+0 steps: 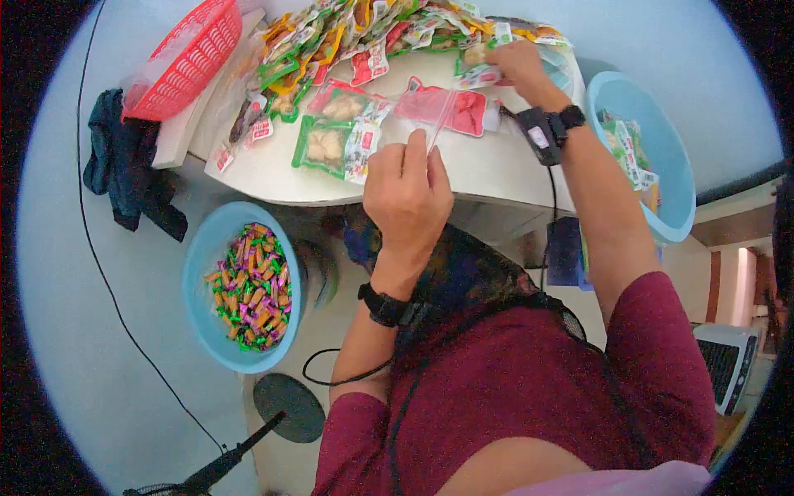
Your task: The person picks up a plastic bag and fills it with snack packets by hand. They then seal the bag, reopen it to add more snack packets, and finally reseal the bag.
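Observation:
My left hand (408, 192) is closed in a pinch on the edge of a clear plastic bag (426, 109) above the front of the white table. Through and behind the bag shows a red packet (470, 112). Left of that hand, two green-edged snack packets with pale lumps inside lie flat, the nearer packet (324, 149) partly overlapping the other. Farther back on the right, my right hand (519, 68) reaches to a green-and-white snack packet (477, 56), its fingers closed on the packet's right edge.
A heap of colourful snack packets (347, 37) covers the table's back. A red basket (186, 62) stands at the left. Blue tubs flank the table: one tub (196, 277) holds wrapped sweets (256, 289), the other tub (674, 157) more packets. A black cable (553, 194) hangs from my right wrist.

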Motion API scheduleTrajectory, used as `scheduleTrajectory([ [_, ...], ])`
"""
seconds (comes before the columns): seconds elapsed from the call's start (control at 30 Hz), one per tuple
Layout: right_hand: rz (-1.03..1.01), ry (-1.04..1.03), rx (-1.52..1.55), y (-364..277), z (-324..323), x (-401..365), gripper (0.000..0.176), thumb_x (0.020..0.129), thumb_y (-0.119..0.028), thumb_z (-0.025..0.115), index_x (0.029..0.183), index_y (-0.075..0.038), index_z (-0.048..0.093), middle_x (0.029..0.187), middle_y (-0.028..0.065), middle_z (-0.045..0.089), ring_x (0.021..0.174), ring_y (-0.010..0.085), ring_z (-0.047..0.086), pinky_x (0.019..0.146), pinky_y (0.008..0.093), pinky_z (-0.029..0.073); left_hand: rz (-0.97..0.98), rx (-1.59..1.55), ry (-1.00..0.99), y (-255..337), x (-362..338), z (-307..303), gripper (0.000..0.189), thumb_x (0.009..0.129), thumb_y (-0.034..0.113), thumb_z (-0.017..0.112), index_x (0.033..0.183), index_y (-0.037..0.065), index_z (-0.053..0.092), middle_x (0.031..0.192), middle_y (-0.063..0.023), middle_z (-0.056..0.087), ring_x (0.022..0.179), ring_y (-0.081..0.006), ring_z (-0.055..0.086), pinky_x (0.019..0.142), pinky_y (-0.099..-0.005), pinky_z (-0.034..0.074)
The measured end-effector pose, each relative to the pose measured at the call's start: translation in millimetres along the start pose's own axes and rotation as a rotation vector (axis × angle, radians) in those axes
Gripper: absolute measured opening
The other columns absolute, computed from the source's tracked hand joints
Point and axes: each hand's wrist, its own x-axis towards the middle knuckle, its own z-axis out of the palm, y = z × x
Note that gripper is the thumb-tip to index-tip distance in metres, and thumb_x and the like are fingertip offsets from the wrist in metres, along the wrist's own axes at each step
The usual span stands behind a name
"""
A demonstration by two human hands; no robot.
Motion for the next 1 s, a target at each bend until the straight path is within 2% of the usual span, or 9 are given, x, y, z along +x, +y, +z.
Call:
scheduleTrajectory([
  [0.07, 0.074, 0.047, -0.007, -6, -16, -3, 0.024, 0.076, -0.014, 0.068, 0.092, 0.003, 0.068, 0.069, 0.0048, 0.062, 0.056, 0.0131, 0.058, 0.049, 0.0291, 0.047, 0.004, 0.000, 0.008, 0, -1, 1, 0.024, 0.075, 0.008, 0.070, 0.099, 0.007, 0.066, 0.079, -0.0092, 0.058, 0.073, -0.0286, 0.058, 0.062, -0.0388, 0.048],
  [0.17, -0.093, 0.054, -0.003, -5, -41, -16, 0.028, 0.077, -0.015, 0.066, 0.099, 0.002, 0.068, 0.073, 0.0043, 0.063, 0.058, 0.0116, 0.058, 0.049, 0.0283, 0.047, 0.020, -0.006, 0.022, -3, -3, 3, 0.019, 0.076, 0.006, 0.069, 0.094, 0.007, 0.066, 0.076, -0.0081, 0.058, 0.069, -0.0278, 0.058, 0.060, -0.0384, 0.047],
  [0.27, -0.010, 0.039, 0.021, -11, -62, -31, 0.030, 0.077, -0.015, 0.065, 0.101, 0.002, 0.068, 0.075, 0.0047, 0.063, 0.061, 0.0111, 0.059, 0.049, 0.0276, 0.046, 0.035, -0.016, 0.058, -3, -1, 3, 0.015, 0.077, 0.005, 0.068, 0.092, 0.006, 0.066, 0.074, -0.0081, 0.057, 0.066, -0.0277, 0.057, 0.059, -0.0384, 0.047],
  [0.4, 0.124, -0.018, 0.550, -15, -72, -53, 0.033, 0.080, -0.016, 0.066, 0.106, 0.004, 0.064, 0.084, 0.0076, 0.066, 0.065, 0.0152, 0.063, 0.060, 0.0318, 0.054, 0.027, -0.025, 0.067, -2, 1, 4, 0.014, 0.077, 0.005, 0.068, 0.091, 0.006, 0.066, 0.072, -0.0086, 0.057, 0.065, -0.0281, 0.057, 0.058, -0.0389, 0.047],
  [0.5, 0.080, -0.124, 0.694, 8, -80, -52, 0.030, 0.082, -0.012, 0.063, 0.107, 0.004, 0.063, 0.089, 0.0092, 0.067, 0.071, 0.0166, 0.066, 0.066, 0.0316, 0.056, 0.024, -0.025, 0.074, -1, 3, 1, 0.014, 0.077, 0.005, 0.068, 0.091, 0.006, 0.066, 0.071, -0.0087, 0.057, 0.064, -0.0272, 0.057, 0.057, -0.0386, 0.047],
  [0.6, 0.161, -0.216, 0.863, -17, -90, -88, 0.027, 0.084, -0.008, 0.061, 0.108, 0.004, 0.063, 0.091, 0.0100, 0.068, 0.078, 0.0148, 0.066, 0.073, 0.0292, 0.055, -0.009, -0.048, 0.075, -5, 2, 3, 0.014, 0.077, 0.006, 0.068, 0.092, 0.005, 0.067, 0.068, -0.0087, 0.056, 0.061, -0.0253, 0.057, 0.056, -0.0374, 0.046],
  [0.7, 0.116, -0.559, 0.813, -30, -92, -125, 0.027, 0.085, -0.010, 0.062, 0.108, 0.004, 0.063, 0.094, 0.0097, 0.068, 0.084, 0.0126, 0.065, 0.080, 0.0280, 0.053, -0.061, -0.087, 0.058, -6, 2, 2, 0.015, 0.078, 0.006, 0.067, 0.093, 0.005, 0.066, 0.069, -0.0078, 0.053, 0.062, -0.0259, 0.055, 0.055, -0.0380, 0.045],
  [0.83, 0.166, -0.611, 0.945, -34, -63, -153, 0.024, 0.087, -0.008, 0.062, 0.107, 0.004, 0.065, 0.095, 0.0084, 0.069, 0.083, 0.0135, 0.066, 0.080, 0.0271, 0.053, -0.090, -0.135, 0.061, -4, 3, 3, 0.017, 0.078, 0.006, 0.068, 0.095, 0.006, 0.066, 0.069, -0.0075, 0.052, 0.063, -0.0268, 0.056, 0.055, -0.0384, 0.045],
  [1.0, 0.198, -0.722, 1.113, -36, -31, -152, 0.023, 0.090, -0.010, 0.061, 0.108, 0.003, 0.064, 0.099, 0.0085, 0.068, 0.090, 0.0144, 0.065, 0.082, 0.0287, 0.054, -0.059, -0.131, 0.082, -6, 2, 3, 0.018, 0.078, 0.006, 0.068, 0.096, 0.005, 0.067, 0.069, -0.0079, 0.053, 0.062, -0.0267, 0.055, 0.054, -0.0381, 0.045],
])
